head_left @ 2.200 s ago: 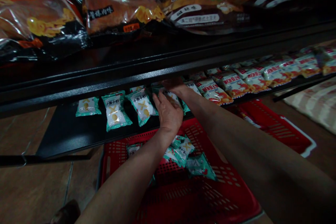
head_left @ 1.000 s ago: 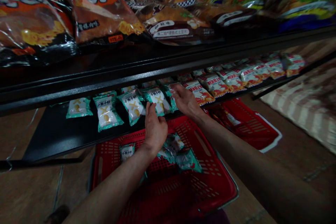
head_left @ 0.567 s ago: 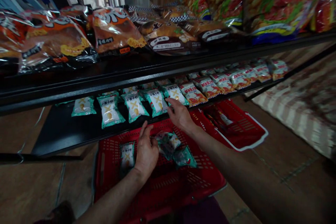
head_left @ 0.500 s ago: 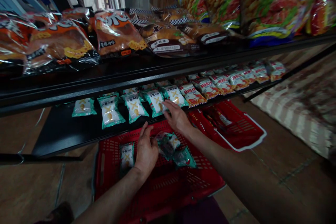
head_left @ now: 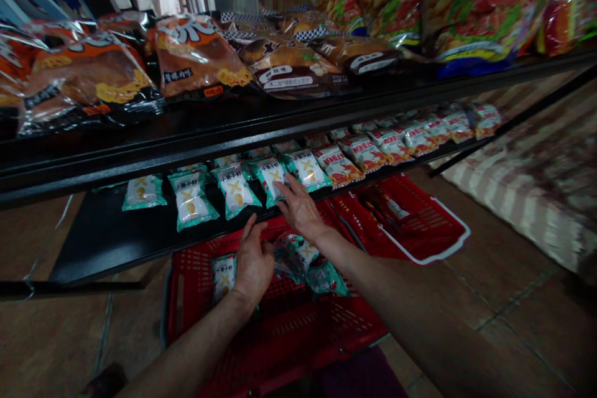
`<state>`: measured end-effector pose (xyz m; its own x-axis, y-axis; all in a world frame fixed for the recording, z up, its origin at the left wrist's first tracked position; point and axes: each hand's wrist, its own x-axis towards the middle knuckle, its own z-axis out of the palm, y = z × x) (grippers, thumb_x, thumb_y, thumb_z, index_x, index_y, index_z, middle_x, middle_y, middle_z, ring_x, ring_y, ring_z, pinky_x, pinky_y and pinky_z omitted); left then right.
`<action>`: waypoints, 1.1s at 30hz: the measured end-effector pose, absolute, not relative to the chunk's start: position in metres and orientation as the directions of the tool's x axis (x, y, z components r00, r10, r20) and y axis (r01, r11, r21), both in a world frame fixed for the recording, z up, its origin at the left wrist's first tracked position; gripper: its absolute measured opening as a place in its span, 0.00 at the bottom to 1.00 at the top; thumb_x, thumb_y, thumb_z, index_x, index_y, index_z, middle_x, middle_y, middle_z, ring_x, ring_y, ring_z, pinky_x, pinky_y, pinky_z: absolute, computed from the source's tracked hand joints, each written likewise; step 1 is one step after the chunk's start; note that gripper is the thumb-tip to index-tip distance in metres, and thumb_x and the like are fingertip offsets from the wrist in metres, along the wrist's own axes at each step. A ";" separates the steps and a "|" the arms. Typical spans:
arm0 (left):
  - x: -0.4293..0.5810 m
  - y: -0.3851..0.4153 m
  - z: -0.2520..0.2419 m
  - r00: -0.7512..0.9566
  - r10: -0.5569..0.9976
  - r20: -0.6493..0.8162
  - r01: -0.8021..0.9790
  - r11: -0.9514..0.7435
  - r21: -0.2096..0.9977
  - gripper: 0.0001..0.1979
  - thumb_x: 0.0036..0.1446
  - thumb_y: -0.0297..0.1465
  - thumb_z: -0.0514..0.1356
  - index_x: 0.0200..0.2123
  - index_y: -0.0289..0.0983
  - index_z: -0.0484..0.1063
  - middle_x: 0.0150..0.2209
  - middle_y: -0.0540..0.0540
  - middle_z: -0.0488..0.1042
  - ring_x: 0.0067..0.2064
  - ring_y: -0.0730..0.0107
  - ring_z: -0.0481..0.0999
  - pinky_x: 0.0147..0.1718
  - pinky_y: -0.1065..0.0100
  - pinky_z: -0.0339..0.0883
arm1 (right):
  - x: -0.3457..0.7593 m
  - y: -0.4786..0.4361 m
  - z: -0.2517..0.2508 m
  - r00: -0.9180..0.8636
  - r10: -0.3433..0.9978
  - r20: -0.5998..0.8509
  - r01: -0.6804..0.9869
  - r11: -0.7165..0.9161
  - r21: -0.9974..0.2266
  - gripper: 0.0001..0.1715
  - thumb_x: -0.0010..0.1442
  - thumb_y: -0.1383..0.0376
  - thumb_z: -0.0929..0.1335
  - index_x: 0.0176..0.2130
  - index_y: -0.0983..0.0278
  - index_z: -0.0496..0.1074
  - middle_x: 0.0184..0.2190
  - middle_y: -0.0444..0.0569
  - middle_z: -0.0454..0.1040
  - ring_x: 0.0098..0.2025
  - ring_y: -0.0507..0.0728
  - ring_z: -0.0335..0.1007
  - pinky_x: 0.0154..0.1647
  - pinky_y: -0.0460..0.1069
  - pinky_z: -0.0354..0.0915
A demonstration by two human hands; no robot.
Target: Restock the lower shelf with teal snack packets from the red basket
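On the lower shelf stands a row of small green-and-white snack bags. My right hand (head_left: 298, 208) reaches to one snack bag (head_left: 269, 179) there, its fingertips at the bag's right side; whether they touch it I cannot tell. The fingers are apart and hold nothing. Over the red basket (head_left: 280, 336) below, my left hand (head_left: 253, 264) hangs open and empty, fingertips just under the shelf edge. Beside it inside the basket lies a green snack bag (head_left: 224, 277), partly covered by the hand. A few more green bags (head_left: 305, 258) rest in a heap to its right.
Large snack bags (head_left: 200, 56) fill the upper black shelf (head_left: 196, 149), which overhangs the lower row. Red-and-white snack bags (head_left: 338, 165) continue that row rightward. A second red basket (head_left: 433, 224) with a white handle sits at the right on the tiled floor (head_left: 508, 305).
My right hand has shifted a little left, closer to the green snack bag on the shelf. My left hand stays over the basket. The whole view has moved slightly.
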<state>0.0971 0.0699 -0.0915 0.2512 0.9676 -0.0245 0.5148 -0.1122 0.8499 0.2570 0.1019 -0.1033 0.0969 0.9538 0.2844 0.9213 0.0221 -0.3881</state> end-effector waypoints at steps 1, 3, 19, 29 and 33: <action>0.097 0.070 -0.091 0.244 0.969 -0.023 0.510 -0.108 0.854 0.18 0.50 0.18 0.50 0.43 0.33 0.71 0.60 0.37 0.61 0.61 0.62 0.61 0.60 0.60 0.55 | 0.256 0.102 -0.103 0.099 0.954 0.281 0.924 0.016 -0.381 0.28 0.57 0.71 0.63 0.57 0.67 0.63 0.62 0.62 0.52 0.64 0.63 0.51 0.61 0.58 0.57; 0.097 0.070 -0.092 0.241 0.970 -0.024 0.502 -0.103 0.859 0.18 0.50 0.18 0.51 0.43 0.33 0.71 0.59 0.37 0.62 0.61 0.62 0.62 0.60 0.60 0.55 | 0.253 0.103 -0.102 0.107 0.954 0.279 0.929 0.004 -0.370 0.28 0.57 0.71 0.62 0.57 0.67 0.63 0.63 0.62 0.52 0.64 0.64 0.50 0.61 0.59 0.56; 0.125 0.109 -0.070 0.186 0.981 0.045 0.418 -0.120 0.900 0.15 0.49 0.18 0.50 0.36 0.35 0.70 0.49 0.39 0.71 0.56 0.63 0.67 0.54 0.58 0.63 | 0.244 0.136 -0.078 0.248 0.939 0.239 0.883 -0.118 -0.455 0.40 0.58 0.58 0.62 0.64 0.71 0.48 0.61 0.64 0.55 0.63 0.66 0.52 0.60 0.60 0.54; 0.122 0.105 -0.080 0.167 0.985 -0.049 0.297 -0.002 0.955 0.14 0.51 0.19 0.49 0.39 0.35 0.67 0.48 0.41 0.71 0.37 0.71 0.77 0.42 0.63 0.72 | 0.243 0.155 -0.081 0.318 0.925 0.208 0.868 -0.196 -0.457 0.48 0.52 0.57 0.66 0.65 0.62 0.42 0.60 0.61 0.56 0.53 0.67 0.64 0.51 0.61 0.63; 0.112 0.102 -0.083 0.161 0.987 0.002 0.298 -0.050 0.953 0.15 0.48 0.17 0.49 0.37 0.36 0.68 0.52 0.42 0.68 0.37 0.73 0.76 0.42 0.63 0.72 | 0.244 0.156 -0.088 0.334 0.907 0.256 0.851 -0.174 -0.495 0.45 0.53 0.62 0.65 0.64 0.66 0.42 0.60 0.62 0.54 0.60 0.66 0.55 0.56 0.59 0.60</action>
